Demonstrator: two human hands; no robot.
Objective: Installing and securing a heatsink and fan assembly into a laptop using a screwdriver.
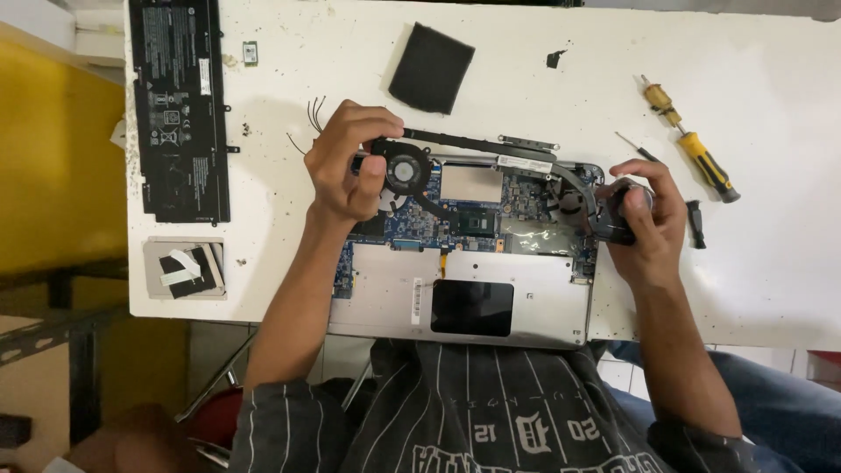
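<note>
An opened silver laptop (491,307) lies on the white table (771,289), its blue circuit board exposed. My left hand (346,162) grips the left black cooling fan (405,168) at the board's upper left. My right hand (644,219) holds the right black fan (616,213) at the board's right end. A dark heat pipe (491,144) runs between the two fans, so both hands hold one cooling assembly just over the board.
A long black battery (180,105) lies at the table's left edge, with a small grey part (184,267) below it. A black foam pad (431,68) sits at the back. Two yellow-handled screwdrivers (701,162) lie at the right. Loose thin wires (314,114) rest near my left hand.
</note>
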